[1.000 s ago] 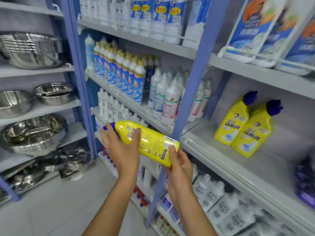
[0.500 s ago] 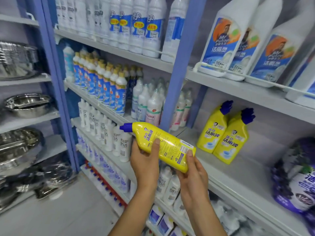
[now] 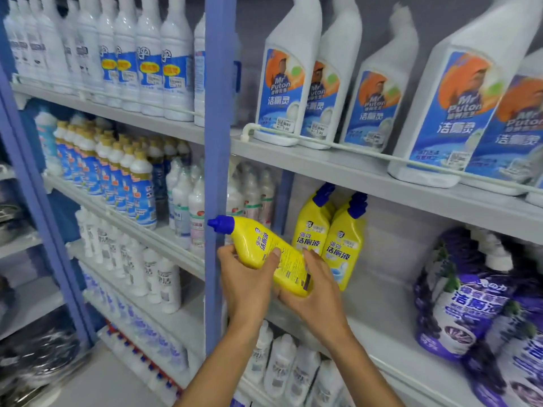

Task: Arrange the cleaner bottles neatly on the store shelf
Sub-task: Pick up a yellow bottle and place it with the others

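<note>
Left hand: our left hand [image 3: 249,284] grips the yellow bottle [image 3: 271,255] from below at its middle, thumb up on the label, fingers curled round the far side.
Right hand: our right hand [image 3: 316,289] clasps the bottle's base end, thumb lying over the back label, palm under the bottom.
Yellow bottle: we hold it on its side, tilted, blue cap [image 3: 219,224] pointing toward 10 o'clock and higher than the base; it hangs in front of the blue post [image 3: 216,171] and above the shelf [image 3: 382,318].
Yellow pair: two more yellow bottles [image 3: 329,233] stand upright on that shelf at 1 o'clock from our hands, touching each other, just behind the held one.
Purple bottles: purple bottles [image 3: 467,295] stand on the same shelf at 3 o'clock, well apart from the pair.
Left bay: at 9 to 11 o'clock, beyond the post, we see rows of white bottles [image 3: 129,268] on several boards, some blurred.
Top shelf: at 12 to 2 o'clock, big white Mr Puton bottles [image 3: 282,83] stand behind a white rail [image 3: 338,146].
</note>
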Tool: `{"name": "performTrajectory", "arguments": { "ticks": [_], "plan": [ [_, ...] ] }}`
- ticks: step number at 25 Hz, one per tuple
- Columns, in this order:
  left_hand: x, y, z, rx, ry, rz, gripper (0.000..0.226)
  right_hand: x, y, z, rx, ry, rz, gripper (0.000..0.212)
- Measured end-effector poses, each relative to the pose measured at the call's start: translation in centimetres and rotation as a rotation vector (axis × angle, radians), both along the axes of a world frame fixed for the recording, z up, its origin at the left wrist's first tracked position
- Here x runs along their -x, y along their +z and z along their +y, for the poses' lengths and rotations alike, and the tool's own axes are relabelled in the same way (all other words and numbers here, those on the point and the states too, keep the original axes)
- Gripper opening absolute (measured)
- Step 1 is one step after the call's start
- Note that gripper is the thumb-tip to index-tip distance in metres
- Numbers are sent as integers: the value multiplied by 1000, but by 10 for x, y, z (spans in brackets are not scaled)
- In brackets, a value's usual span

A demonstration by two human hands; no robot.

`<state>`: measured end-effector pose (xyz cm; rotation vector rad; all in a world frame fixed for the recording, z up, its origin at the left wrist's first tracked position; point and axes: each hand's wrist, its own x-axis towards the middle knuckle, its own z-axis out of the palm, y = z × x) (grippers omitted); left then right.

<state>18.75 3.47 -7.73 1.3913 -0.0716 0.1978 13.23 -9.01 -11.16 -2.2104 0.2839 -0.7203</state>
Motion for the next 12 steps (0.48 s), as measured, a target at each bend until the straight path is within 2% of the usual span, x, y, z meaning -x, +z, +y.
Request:
{"name": "performTrajectory", "arguments": {
  "ticks": [5, 8, 12],
  "plan": [
    [-6, -20, -33, -253, -99, -32, 49, 0, -16, -37, 125, 116, 114, 76],
    [-17, -27, -37, -356, -233, -137, 44, -6, -24, -48, 22, 237, 109, 54],
    [-49, -33, -40, -383, -499, -212, 53, -11, -32, -59, -154, 293, 84, 44]
  ]
}}
